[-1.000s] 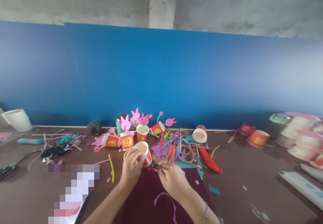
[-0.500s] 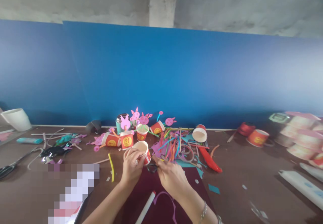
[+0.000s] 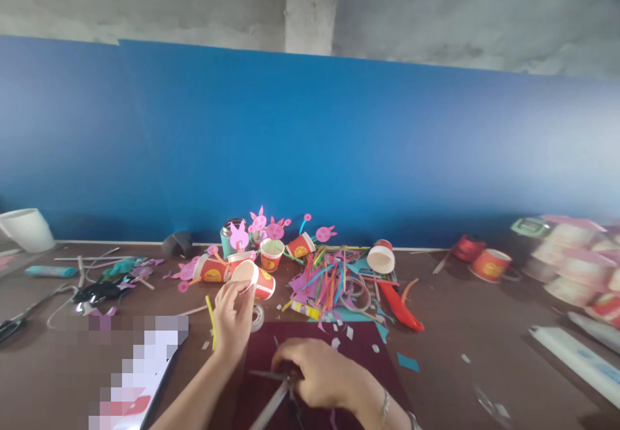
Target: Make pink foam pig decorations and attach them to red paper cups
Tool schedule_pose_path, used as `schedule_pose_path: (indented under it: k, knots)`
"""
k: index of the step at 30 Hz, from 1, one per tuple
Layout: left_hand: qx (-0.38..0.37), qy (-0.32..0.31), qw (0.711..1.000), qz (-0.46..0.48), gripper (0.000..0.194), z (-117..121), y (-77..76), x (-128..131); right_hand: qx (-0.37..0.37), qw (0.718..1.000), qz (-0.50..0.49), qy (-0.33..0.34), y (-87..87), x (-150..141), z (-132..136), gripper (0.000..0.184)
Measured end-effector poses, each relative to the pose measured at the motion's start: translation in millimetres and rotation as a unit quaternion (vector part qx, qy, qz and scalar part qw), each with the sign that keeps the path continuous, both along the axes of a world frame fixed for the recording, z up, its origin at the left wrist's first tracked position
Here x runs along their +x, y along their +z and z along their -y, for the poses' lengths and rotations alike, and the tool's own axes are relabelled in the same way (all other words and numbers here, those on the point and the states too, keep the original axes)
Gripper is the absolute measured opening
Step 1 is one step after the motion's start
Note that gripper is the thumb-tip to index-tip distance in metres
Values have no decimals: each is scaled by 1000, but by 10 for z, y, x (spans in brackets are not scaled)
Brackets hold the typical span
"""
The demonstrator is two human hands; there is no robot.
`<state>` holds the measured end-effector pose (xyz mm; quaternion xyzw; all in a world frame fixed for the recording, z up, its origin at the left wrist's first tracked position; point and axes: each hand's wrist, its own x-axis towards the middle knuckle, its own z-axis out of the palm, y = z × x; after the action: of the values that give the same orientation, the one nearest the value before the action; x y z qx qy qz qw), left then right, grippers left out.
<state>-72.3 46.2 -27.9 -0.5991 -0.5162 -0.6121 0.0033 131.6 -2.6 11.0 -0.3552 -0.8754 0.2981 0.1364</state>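
Observation:
My left hand [image 3: 233, 319] grips a red-and-white paper cup [image 3: 266, 284] by its rim, with the fingers wrapped over the edge. The cup is tipped onto its side, its mouth turned toward the left. Lower and to the right, over a dark red mat [image 3: 358, 365], my right hand [image 3: 317, 372] is closed on a pair of scissors [image 3: 267, 374]. Their blades are spread and point left; the handles are mostly hidden under the fingers. Beneath the scissors lies a white marker [image 3: 269, 407]. A roll of clear tape [image 3: 258, 317] stands beside my left hand.
Behind are paper cups with pink pig cutouts [image 3: 275, 230]. A heap of coloured pipe cleaners and paper scraps [image 3: 334, 281] lies right of centre, with a yellow glue stick [image 3: 306, 310] before it. An overturned cup [image 3: 382, 257] and stacked cups [image 3: 581, 255] stand further right.
My right hand has moved down and toward me from beside the cup, bringing the scissors over the mat. My left hand has shifted slightly left and tipped the cup over.

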Motion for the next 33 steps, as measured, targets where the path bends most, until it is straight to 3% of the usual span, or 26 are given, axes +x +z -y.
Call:
schedule_pose_path:
  k: [3, 7, 11, 14, 18, 23, 27, 33]
  knots:
    - [16, -1, 1000, 4, 9, 2, 11, 12, 0, 998, 7, -55, -65, 193, -172, 47]
    - [21, 7, 1000, 4, 9, 27, 24, 60, 59, 976, 51, -203, -115, 434, -434, 42]
    - [11, -2, 1000, -19, 10, 59, 25, 125, 98, 946, 93, -295, -178, 401, -531, 39]
    - [-5, -24, 999, -41, 12, 61, 10, 160, 136, 932, 77, -328, -176, 323, -509, 36]
    - [-34, -49, 995, -76, 14, 46, 3, 179, 148, 948, -7, -282, -76, 289, -405, 25]
    - [-59, -92, 990, -93, 17, 59, 45, 191, 51, 986, -66, -141, 22, 222, -263, 37]
    - [-76, -120, 984, -111, 17, 77, 66, 200, 73, 981, -90, -156, 11, 155, -223, 35]
    - [-52, -131, 977, -157, 17, 82, 63, 225, 122, 975, -39, -183, -36, 115, -229, 32]
